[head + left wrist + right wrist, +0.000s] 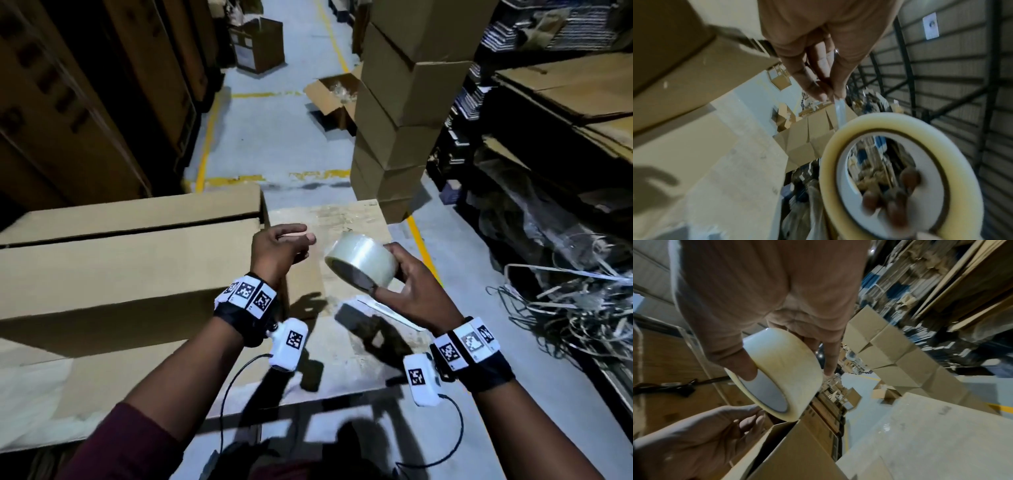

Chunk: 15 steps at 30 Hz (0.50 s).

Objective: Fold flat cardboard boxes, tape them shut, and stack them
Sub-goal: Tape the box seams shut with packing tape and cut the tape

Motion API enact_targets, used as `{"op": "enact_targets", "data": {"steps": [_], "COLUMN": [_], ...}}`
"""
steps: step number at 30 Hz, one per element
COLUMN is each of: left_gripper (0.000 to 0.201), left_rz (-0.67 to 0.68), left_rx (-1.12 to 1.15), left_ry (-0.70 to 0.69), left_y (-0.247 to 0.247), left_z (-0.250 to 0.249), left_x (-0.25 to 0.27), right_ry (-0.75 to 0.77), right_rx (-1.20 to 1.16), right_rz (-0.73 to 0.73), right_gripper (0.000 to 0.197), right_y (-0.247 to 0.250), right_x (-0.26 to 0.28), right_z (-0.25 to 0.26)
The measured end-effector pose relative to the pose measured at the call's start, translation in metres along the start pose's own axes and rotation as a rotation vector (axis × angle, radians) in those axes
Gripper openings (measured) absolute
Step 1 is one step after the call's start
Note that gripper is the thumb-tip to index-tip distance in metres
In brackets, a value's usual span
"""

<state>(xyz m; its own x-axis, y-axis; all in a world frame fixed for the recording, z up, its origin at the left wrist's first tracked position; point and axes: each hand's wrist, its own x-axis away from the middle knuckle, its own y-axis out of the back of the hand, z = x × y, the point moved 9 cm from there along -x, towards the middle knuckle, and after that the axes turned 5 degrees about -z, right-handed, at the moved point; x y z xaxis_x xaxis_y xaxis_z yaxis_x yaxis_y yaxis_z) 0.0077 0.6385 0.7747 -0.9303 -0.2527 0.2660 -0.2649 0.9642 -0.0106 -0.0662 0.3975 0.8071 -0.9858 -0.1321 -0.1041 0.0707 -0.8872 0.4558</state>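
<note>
My right hand (388, 272) grips a roll of clear packing tape (359, 263) above the worktable (346, 214), with the thumb inside the core and the fingers behind it. My left hand (305, 237) is just left of the roll and pinches the loose tape end (838, 105); a short clear strip runs from the fingertips (823, 95) to the roll (869, 121). In the right wrist view the roll (785, 363) hangs over the open edge of a long cardboard box (797, 451). That box (130, 270) lies to the left of both hands.
A tall stack of closed cardboard boxes (397, 113) stands beyond the table on the right. An open box (334, 94) and another box (257, 41) sit on the floor behind. Tangled strapping (565, 301) and flat cardboard sheets (565, 89) fill the right side. Dark shelving lines the left.
</note>
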Motion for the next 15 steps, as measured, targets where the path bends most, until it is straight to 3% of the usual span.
{"op": "enact_targets", "data": {"steps": [5,10,15], "left_gripper": [0.04,0.047,0.036], "left_rz": [-0.167,-0.403,-0.561], "left_rx": [0.061,0.091,-0.024], "left_ry": [-0.026,-0.106,-0.14], "left_y": [0.091,0.256,0.404], "left_z": [-0.053,-0.095,-0.091], "left_x": [-0.029,-0.066,-0.082], "right_ry": [0.107,0.191,0.293], "right_rx": [0.038,0.196,0.151], "right_rz": [0.061,0.161,0.282], "right_gripper": [0.044,0.06,0.054], "right_y": [-0.057,-0.141,-0.259], "right_x": [-0.04,-0.099,-0.16], "right_z": [0.071,0.138,0.196]}}
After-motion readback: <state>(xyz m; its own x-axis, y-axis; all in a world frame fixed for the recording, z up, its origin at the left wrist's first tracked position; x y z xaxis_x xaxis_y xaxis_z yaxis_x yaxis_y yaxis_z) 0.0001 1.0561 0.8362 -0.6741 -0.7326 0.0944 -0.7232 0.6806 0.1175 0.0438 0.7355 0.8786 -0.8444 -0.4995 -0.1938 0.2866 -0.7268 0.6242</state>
